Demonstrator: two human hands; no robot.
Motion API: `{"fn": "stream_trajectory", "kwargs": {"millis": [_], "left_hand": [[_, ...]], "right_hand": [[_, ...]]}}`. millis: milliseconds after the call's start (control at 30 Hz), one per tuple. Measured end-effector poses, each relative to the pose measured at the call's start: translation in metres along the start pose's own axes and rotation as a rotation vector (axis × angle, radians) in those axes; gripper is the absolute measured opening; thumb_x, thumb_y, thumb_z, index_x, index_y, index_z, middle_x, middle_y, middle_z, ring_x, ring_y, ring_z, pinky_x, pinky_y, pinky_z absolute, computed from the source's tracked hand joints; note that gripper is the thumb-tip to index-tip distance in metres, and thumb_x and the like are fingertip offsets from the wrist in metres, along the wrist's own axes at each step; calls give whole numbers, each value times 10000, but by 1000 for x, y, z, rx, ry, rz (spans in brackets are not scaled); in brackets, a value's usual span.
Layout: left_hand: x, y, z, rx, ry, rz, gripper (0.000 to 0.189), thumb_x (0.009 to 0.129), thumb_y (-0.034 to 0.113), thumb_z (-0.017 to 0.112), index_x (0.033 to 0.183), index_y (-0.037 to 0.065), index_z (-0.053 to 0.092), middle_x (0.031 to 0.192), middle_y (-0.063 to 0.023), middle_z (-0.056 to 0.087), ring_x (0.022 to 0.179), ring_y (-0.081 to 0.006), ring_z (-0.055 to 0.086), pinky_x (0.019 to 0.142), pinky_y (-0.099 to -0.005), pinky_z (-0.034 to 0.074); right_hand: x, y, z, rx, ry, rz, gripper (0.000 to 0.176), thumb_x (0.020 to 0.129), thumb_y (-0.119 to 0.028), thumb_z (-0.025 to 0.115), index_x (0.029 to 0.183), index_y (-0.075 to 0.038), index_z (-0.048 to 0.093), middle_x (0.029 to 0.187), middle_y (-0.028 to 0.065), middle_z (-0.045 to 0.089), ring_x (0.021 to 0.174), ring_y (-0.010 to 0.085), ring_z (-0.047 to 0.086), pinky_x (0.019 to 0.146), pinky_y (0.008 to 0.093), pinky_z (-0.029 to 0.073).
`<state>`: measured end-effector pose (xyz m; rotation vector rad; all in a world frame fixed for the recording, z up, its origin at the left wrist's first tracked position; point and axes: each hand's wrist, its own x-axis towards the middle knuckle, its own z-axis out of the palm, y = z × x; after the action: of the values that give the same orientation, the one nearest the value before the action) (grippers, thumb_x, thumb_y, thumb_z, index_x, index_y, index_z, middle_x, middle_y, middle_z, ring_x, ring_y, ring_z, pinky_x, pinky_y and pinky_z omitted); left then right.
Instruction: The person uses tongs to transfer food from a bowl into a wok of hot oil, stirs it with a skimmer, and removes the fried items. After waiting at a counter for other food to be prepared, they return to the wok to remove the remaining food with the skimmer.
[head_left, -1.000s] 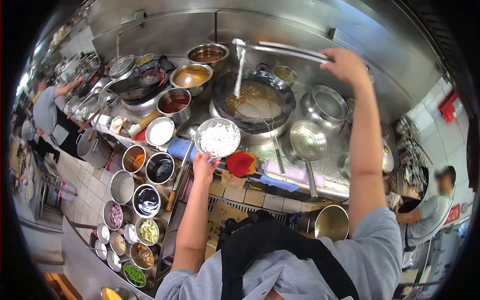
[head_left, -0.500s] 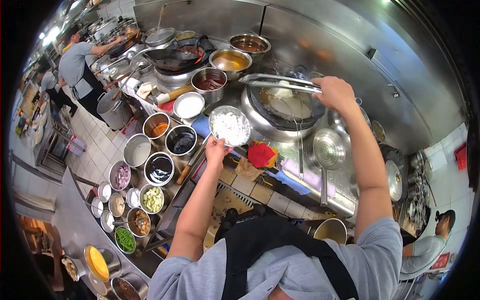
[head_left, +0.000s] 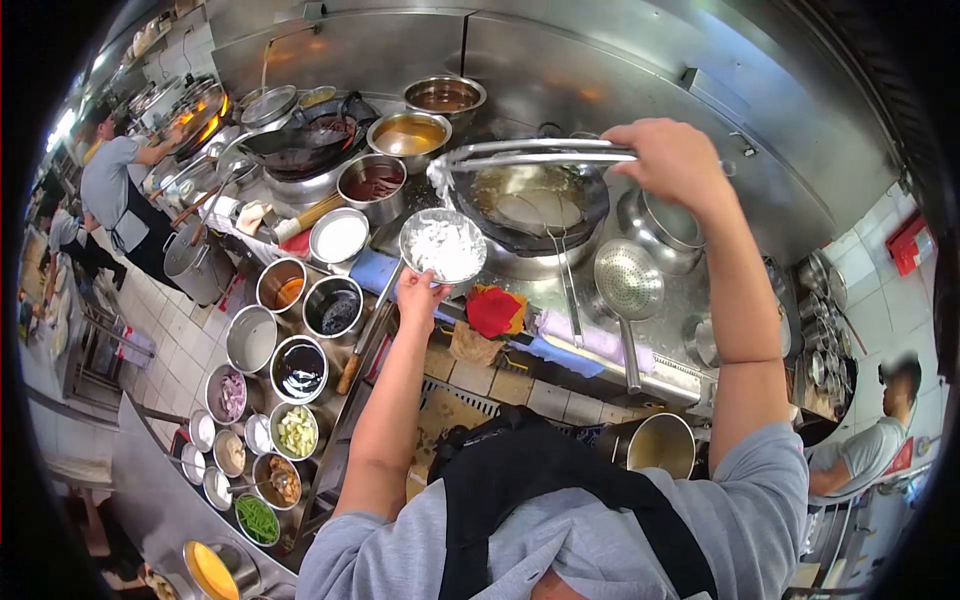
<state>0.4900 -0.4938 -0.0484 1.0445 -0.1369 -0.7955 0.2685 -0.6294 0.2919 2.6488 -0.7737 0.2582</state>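
My left hand (head_left: 420,297) is closed on the rim of a metal bowl (head_left: 478,264) holding white, powdery-looking pieces (head_left: 443,243). My right hand (head_left: 668,165) grips long metal tongs (head_left: 545,159) from above, near their right end. At the tips of the tongs hangs a ragged white-coated piece (head_left: 440,180), just above the bowl's far edge; I cannot make out what it is. To the right of the bowl and beneath the tongs sits a dark wok (head_left: 592,215) with liquid in it. A wire skimmer (head_left: 568,290) rests in the wok, its handle toward me.
A perforated ladle (head_left: 628,280) lies right of the wok. Pots of sauces, such as a dark one (head_left: 300,370), and bowls of cut vegetables, including green beans (head_left: 257,520), stand at left. Co-workers stand at the far left (head_left: 115,190) and lower right (head_left: 865,440).
The tongs have moved left from above the wok to above the bowl, with a white piece at their tips. My view has turned slightly, shifting the surroundings left.
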Motion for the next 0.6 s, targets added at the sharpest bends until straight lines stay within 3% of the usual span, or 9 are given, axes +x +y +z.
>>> {"fn": "stream_trajectory", "kwargs": {"millis": [200,367,433,600], "left_hand": [[18,-3,17,-75,-34,-92,156,835,71,500,963,63,412,907,-129,559,649,-246,610,506,-260,512],[8,4,18,-74,-51,-98,136,829,59,484,953,60,426,898,-131,558,634,-243,607,485,-254,498],[1,7,14,-63,-53,-92,113,831,69,483,935,63,438,870,-113,567,618,-232,602,481,-253,484],[-18,6,9,-33,-6,-108,88,838,87,485,912,71,441,835,-96,567,613,-227,598,496,-260,489]], "right_hand": [[-7,43,-31,80,90,216,347,723,-265,631,1062,-199,599,920,88,633,850,289,587,737,387,469],[3,81,-4,69,71,344,339,744,-282,624,1076,-218,593,973,81,626,911,276,582,778,387,461],[12,90,16,63,-49,469,339,738,-294,635,1067,-220,597,1006,76,619,943,274,577,793,385,460],[55,111,106,37,-309,480,308,732,-288,651,1028,-212,618,1030,60,616,970,270,574,791,398,467]]}}
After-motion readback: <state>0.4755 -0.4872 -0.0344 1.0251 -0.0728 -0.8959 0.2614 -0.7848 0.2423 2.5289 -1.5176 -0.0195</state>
